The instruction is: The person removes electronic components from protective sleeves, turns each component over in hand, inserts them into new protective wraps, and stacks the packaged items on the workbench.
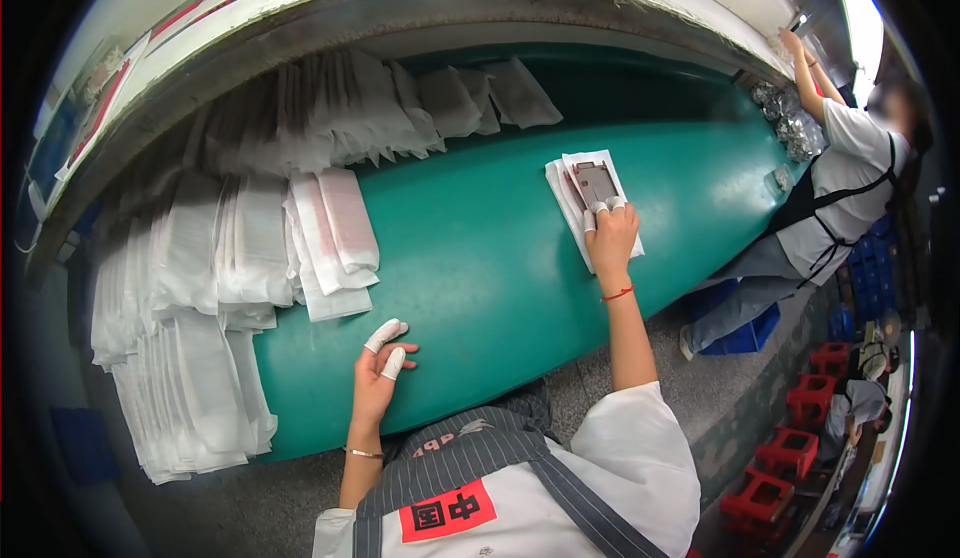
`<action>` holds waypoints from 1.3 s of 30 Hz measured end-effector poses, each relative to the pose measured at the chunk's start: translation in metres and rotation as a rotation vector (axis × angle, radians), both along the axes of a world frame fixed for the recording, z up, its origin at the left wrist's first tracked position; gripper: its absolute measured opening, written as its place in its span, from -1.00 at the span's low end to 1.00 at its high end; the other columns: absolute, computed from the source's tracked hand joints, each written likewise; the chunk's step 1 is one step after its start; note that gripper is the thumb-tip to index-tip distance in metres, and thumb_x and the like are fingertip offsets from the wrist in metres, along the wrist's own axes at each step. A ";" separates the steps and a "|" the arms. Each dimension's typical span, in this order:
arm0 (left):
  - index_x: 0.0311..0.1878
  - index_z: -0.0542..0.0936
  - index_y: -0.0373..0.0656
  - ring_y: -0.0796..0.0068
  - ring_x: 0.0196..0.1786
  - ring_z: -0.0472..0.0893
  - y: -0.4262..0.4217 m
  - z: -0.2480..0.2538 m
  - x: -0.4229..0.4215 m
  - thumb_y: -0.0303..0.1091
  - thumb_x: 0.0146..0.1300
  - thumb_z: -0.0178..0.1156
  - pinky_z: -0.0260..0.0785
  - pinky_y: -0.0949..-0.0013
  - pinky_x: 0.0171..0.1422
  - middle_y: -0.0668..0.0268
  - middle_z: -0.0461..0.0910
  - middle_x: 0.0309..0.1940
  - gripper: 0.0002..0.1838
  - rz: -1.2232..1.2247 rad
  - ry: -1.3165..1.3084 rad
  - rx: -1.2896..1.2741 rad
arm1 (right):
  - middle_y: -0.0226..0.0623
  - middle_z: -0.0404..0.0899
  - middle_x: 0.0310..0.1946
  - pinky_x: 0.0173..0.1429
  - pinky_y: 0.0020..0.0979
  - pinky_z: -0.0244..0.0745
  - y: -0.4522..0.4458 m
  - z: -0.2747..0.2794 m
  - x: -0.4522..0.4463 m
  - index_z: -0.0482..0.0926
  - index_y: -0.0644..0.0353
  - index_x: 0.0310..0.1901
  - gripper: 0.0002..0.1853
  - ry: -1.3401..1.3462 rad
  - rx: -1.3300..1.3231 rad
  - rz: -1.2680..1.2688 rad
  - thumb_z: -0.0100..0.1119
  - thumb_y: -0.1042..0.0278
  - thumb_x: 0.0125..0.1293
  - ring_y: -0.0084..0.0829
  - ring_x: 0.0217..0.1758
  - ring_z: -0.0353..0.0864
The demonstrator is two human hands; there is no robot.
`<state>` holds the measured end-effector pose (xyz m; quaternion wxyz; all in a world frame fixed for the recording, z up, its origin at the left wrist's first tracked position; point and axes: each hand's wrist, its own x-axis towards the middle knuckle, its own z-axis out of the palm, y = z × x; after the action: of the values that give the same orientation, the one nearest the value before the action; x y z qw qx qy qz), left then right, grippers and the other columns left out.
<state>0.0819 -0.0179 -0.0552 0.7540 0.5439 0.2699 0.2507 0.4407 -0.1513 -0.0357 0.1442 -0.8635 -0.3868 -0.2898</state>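
Note:
A flat grey-brown phone frame [594,184] with a cutout near its far end lies on white pouches [564,198] on the green table. My right hand [613,240], with white finger cots on several fingertips and a red cord at the wrist, grips the near end of that frame; the fingers partly cover it. Lower left, my left hand [377,370] is by the table's near edge, its fingers apart and holding nothing. It also wears white finger cots. The closest things to it are white pouches [338,228] stacked further left.
Rows of upright white pouches [340,108] line the table's back and left side. A raised shelf edge [420,3] runs behind. At right, a co-worker [845,173] stands near silvery wrapped parts [790,123]. Red stools [785,453] stand on the floor.

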 end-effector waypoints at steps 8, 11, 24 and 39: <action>0.17 0.26 -0.33 0.42 -0.07 0.51 -0.001 -0.001 0.000 -0.57 0.21 -0.02 0.42 0.47 -0.13 0.11 0.37 0.08 -0.58 0.000 -0.010 -0.003 | -0.22 0.47 -0.31 -0.06 -0.26 0.22 -0.008 -0.003 0.001 0.55 0.24 -0.42 -0.86 -0.043 -0.007 0.135 0.16 0.43 -0.08 -0.22 -0.21 0.38; 0.17 0.26 -0.32 0.42 -0.06 0.50 0.001 -0.001 -0.001 -0.56 0.21 -0.02 0.42 0.46 -0.12 0.13 0.37 0.08 -0.58 -0.019 -0.010 0.010 | -0.22 0.47 -0.31 -0.04 -0.24 0.22 0.002 -0.002 -0.010 0.55 0.23 -0.36 -0.81 0.003 0.045 0.127 0.19 0.41 -0.07 -0.21 -0.18 0.38; 0.12 0.32 -0.30 0.44 -0.07 0.50 0.001 0.007 -0.019 -0.52 0.22 -0.01 0.38 0.48 -0.06 0.17 0.46 -0.02 -0.63 0.091 -0.027 -0.136 | -0.27 0.45 -0.34 -0.05 -0.29 0.25 0.187 -0.010 -0.192 0.52 0.22 -0.30 -0.79 0.439 0.202 0.924 0.15 0.30 0.05 -0.25 -0.21 0.38; 0.24 0.15 -0.22 0.17 0.12 0.39 0.024 0.053 0.044 -0.14 0.20 0.06 0.32 0.18 0.15 0.10 0.31 0.13 -0.39 0.060 -0.489 -0.341 | -0.15 0.45 -0.14 0.06 -0.22 0.29 0.052 0.011 -0.217 0.50 0.24 -0.32 -0.81 0.659 0.537 1.120 0.02 0.28 0.19 -0.30 -0.06 0.44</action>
<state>0.1255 0.0060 -0.0020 0.8692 0.3248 0.1344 0.3477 0.2239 -0.0992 -0.0248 0.5897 -0.5116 -0.6246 0.0192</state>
